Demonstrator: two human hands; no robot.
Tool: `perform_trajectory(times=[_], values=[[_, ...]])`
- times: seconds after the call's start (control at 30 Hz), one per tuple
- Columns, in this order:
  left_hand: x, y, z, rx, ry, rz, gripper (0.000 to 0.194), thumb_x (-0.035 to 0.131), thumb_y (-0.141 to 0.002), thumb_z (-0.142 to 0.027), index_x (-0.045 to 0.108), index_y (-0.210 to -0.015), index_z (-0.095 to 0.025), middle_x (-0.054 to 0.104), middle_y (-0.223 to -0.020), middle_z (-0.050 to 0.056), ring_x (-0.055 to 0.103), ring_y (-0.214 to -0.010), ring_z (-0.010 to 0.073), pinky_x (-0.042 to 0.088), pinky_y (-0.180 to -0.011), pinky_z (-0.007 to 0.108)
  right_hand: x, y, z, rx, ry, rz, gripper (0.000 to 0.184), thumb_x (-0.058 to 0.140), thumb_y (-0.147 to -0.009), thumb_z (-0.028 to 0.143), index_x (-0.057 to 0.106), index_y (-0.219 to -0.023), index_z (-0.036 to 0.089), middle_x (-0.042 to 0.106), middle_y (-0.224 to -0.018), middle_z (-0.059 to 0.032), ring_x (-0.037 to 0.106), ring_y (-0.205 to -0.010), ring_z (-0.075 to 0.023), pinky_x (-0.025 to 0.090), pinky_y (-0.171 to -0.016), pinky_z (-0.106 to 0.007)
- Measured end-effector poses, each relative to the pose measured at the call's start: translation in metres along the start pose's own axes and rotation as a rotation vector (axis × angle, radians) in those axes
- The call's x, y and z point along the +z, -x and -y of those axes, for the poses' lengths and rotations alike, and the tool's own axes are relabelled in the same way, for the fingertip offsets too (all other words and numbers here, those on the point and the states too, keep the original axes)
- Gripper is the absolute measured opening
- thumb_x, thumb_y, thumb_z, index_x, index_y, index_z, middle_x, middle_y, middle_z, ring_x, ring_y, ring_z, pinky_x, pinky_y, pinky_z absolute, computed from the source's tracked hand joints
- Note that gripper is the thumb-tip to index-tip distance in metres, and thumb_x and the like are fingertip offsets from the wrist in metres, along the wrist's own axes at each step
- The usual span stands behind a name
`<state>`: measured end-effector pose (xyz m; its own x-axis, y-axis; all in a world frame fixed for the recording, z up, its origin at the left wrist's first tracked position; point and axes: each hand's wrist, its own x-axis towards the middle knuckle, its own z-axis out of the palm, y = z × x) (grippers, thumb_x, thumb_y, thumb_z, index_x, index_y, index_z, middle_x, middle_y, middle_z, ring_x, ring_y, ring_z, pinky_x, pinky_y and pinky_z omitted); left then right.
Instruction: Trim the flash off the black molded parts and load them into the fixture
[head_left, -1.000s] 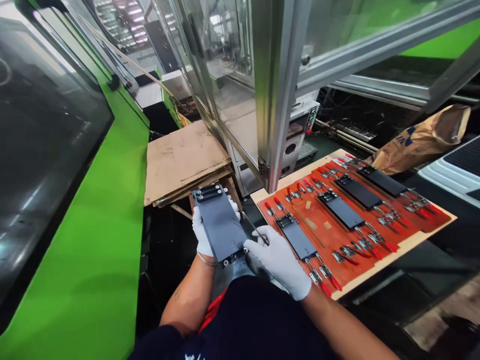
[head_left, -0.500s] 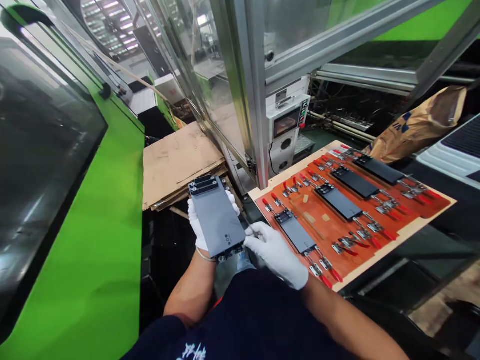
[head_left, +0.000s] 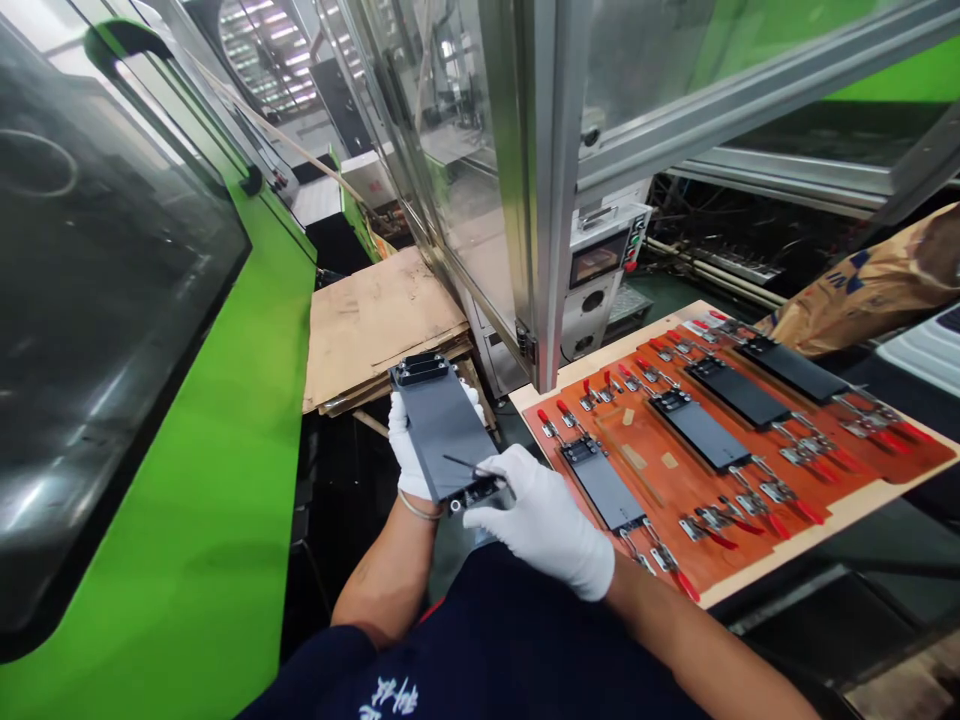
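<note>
**Close handwork, held in mid-air**

At far left runs the green side panel of a large machine point(head_left: 202, 450), with a dark window set into it. Just beyond it, a stack of flattened cardboard point(head_left: 382, 330) lies past the person's hands. The white-gloved left hand point(head_left: 409, 450) has a firm grip from beneath on a gray plate point(head_left: 442, 430), its fingers curling around the long edges. The plate sits tilted, clear of any support, with a black fitting at each end. The white-gloved right hand point(head_left: 544, 525) pinches a thin dark rod point(head_left: 469, 465) in a closed grip, just over the plate's near end. To the right lies an orange-red fixture board point(head_left: 720, 490), set with dark plates point(head_left: 604, 485) held among red-handled toggle clamps point(head_left: 780, 495). Behind it stand an aluminium-framed glass enclosure point(head_left: 555, 200) and a control box point(head_left: 600, 270). A brown paper sack point(head_left: 862, 285) lies at the far right.
</note>
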<state>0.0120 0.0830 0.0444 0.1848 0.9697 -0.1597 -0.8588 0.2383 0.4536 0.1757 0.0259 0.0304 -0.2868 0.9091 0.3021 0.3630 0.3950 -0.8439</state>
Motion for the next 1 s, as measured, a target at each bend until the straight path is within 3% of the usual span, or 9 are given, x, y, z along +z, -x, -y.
perform_trajectory(times=[0.07, 0.17, 0.3, 0.47, 0.6, 0.8, 0.9, 1.0], values=[[-0.002, -0.001, -0.005, -0.029, 0.014, -0.012, 0.065, 0.045, -0.09, -0.067, 0.07, -0.118, -0.014, 0.077, -0.106, 0.015, 0.073, -0.096, 0.0282, 0.058, -0.088, 0.043, -0.012, 0.0, -0.005, -0.059, -0.017, 0.012, 0.018, 0.058, -0.095, 0.033, 0.065, -0.107, 0.022, 0.067, -0.096, -0.0049, 0.066, -0.085, -0.018, 0.054, -0.076, -0.031], [-0.003, -0.003, -0.013, -0.074, -0.007, -0.046, 0.066, 0.038, -0.093, -0.068, 0.072, -0.115, -0.016, 0.077, -0.103, 0.013, 0.074, -0.094, 0.0277, 0.058, -0.088, 0.044, -0.033, 0.0, -0.014, -0.199, 0.005, 0.01, 0.029, 0.039, -0.103, 0.022, 0.068, -0.107, 0.02, 0.069, -0.092, -0.0066, 0.066, -0.086, -0.0174, 0.055, -0.077, -0.031], [-0.005, -0.007, -0.014, -0.09, -0.055, -0.058, 0.062, 0.031, -0.097, -0.063, 0.075, -0.106, -0.02, 0.078, -0.096, 0.009, 0.074, -0.087, 0.0278, 0.059, -0.083, 0.046, -0.047, 0.0, -0.023, -0.321, 0.038, 0.07, 0.031, 0.044, -0.101, 0.017, 0.072, -0.112, 0.023, 0.071, -0.09, -0.0046, 0.067, -0.078, -0.0143, 0.055, -0.071, -0.027], [-0.005, -0.01, -0.009, -0.072, -0.032, -0.081, 0.058, 0.028, -0.1, -0.056, 0.075, -0.085, -0.023, 0.078, -0.087, 0.005, 0.074, -0.084, 0.0257, 0.059, -0.086, 0.048, -0.045, 0.004, -0.031, -0.404, 0.195, 0.068, 0.039, 0.044, -0.095, 0.009, 0.073, -0.116, 0.024, 0.07, -0.088, -0.0038, 0.063, -0.071, -0.0132, 0.05, -0.061, -0.024], [-0.003, -0.009, -0.006, -0.05, -0.046, -0.109, 0.054, 0.033, -0.1, -0.053, 0.075, -0.086, -0.023, 0.077, -0.086, 0.005, 0.073, -0.083, 0.0261, 0.06, -0.084, 0.046, -0.04, 0.007, -0.033, -0.46, 0.263, 0.091, 0.042, 0.044, -0.091, 0.006, 0.073, -0.115, 0.025, 0.066, -0.081, -0.0016, 0.058, -0.065, -0.0118, 0.046, -0.058, -0.022], [0.0, -0.005, -0.004, -0.038, -0.042, -0.141, 0.05, 0.038, -0.099, -0.05, 0.075, -0.086, -0.02, 0.077, -0.084, 0.004, 0.072, -0.083, 0.0242, 0.058, -0.089, 0.045, -0.039, 0.003, -0.032, -0.433, 0.181, 0.02, 0.032, 0.046, -0.095, 0.01, 0.072, -0.109, 0.022, 0.062, -0.083, -0.0024, 0.055, -0.067, -0.0115, 0.046, -0.06, -0.022], [0.0, -0.005, -0.003, -0.063, -0.066, -0.142, 0.055, 0.037, -0.098, -0.054, 0.075, -0.087, -0.016, 0.076, -0.084, 0.008, 0.072, -0.08, 0.0255, 0.059, -0.082, 0.043, -0.042, 0.003, -0.028, -0.458, 0.206, 0.048, 0.031, 0.047, -0.093, 0.009, 0.072, -0.104, 0.023, 0.058, -0.082, -0.0015, 0.051, -0.063, -0.0113, 0.042, -0.057, -0.023], [0.0, -0.006, 0.0, -0.082, -0.057, -0.098, 0.057, 0.038, -0.097, -0.055, 0.073, -0.08, -0.014, 0.075, -0.078, 0.01, 0.071, -0.074, 0.0248, 0.06, -0.075, 0.04, -0.041, 0.001, -0.022, -0.47, 0.136, 0.047, 0.031, 0.045, -0.093, 0.007, 0.07, -0.106, 0.02, 0.057, -0.086, -0.0029, 0.054, -0.07, -0.0123, 0.046, -0.062, -0.024]])
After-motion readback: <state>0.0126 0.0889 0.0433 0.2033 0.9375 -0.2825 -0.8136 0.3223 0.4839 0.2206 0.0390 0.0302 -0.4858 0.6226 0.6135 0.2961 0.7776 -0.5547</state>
